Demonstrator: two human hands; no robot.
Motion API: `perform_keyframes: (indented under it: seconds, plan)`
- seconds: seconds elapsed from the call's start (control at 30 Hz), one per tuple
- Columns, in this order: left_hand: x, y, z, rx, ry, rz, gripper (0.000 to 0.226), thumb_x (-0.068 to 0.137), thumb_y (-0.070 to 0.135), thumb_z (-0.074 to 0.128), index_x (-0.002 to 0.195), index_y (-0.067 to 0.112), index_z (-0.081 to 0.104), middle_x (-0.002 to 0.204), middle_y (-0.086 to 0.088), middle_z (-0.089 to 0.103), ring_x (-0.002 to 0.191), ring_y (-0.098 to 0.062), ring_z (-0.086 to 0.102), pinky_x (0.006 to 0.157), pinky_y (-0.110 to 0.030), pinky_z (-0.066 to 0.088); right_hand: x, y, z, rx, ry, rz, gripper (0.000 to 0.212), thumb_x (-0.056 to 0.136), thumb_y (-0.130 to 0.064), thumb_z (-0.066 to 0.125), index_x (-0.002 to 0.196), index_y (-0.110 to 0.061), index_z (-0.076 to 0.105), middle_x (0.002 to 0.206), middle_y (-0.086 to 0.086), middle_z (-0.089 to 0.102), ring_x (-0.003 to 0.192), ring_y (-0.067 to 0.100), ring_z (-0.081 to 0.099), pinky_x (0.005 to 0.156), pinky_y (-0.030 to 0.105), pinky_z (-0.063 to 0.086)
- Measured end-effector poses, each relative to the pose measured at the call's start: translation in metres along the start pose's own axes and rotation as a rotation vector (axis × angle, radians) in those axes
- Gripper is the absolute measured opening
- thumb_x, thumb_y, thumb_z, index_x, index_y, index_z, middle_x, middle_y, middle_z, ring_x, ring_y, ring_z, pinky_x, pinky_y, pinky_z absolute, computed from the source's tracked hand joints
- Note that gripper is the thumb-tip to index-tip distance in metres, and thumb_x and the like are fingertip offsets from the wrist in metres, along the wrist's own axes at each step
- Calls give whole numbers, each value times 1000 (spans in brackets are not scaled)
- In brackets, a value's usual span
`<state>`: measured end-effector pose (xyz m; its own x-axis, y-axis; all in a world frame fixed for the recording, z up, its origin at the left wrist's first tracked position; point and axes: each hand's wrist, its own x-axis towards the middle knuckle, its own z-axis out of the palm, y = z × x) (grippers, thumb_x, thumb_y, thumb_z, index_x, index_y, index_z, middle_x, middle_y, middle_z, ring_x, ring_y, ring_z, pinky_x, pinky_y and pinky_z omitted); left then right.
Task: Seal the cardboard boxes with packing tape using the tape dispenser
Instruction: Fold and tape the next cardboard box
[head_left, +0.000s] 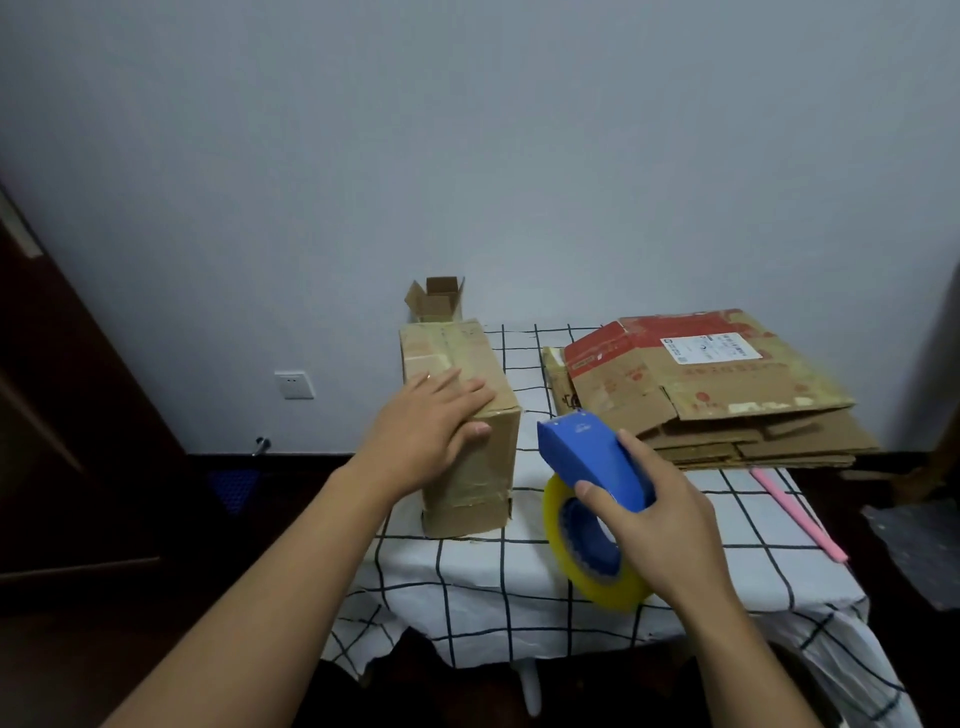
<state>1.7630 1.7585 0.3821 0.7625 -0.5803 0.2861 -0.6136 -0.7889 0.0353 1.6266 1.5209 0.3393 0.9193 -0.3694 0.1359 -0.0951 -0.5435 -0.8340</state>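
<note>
Head view: right hand (657, 525) grips tape dispenser (592, 467); box (467, 410), under the flat left hand (431, 421), lies just left, long axis running away.

Taped brown box (462, 410) beside blue tape dispenser (592, 467)

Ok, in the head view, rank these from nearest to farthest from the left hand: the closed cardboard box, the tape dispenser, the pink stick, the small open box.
1. Closed cardboard box, under the left hand.
2. Tape dispenser, to its right, in the right hand.
3. Small open box, behind, by the wall.
4. Pink stick, far right table edge.
</note>
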Motion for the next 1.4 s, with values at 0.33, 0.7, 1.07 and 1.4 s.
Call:
perform_keyframes:
  seconds: [0.33, 0.7, 1.07, 1.4]
  plan:
    - [-7, -8, 9, -40, -73, -166, 64, 92, 66, 41, 150, 50, 19, 162, 15, 18, 150, -19, 12, 112, -54, 29, 23, 14, 24, -257, 10, -11, 75, 82, -62, 65, 149, -41, 37, 107, -14, 45, 93, 9, 45, 74, 30, 39]
    - [-6, -7, 10, -72, -57, -202, 60, 93, 68, 37, 149, 53, 19, 161, 17, 21, 149, -15, 14, 107, -50, 37, 32, 10, 24, -562, -31, 50, 54, 79, -76, 51, 104, -29, 41, 84, -12, 50, 72, 14, 53, 64, 34, 42]
    - [-6, -7, 10, -101, -65, -212, 61, 92, 67, 41, 148, 54, 21, 160, 18, 21, 149, -14, 13, 108, -50, 35, 38, 22, 18, -385, -94, 25, 54, 70, -70, 60, 105, -36, 37, 85, -15, 53, 72, 8, 54, 54, 31, 42]
    - [-7, -2, 4, -84, -98, -205, 58, 95, 65, 36, 149, 52, 20, 162, 15, 19, 150, -16, 11, 114, -49, 25, 55, -18, -41, 74, -78, -54, 55, 56, -70, 74, 101, -46, 55, 98, -12, 62, 83, 11, 63, 62, 30, 48]
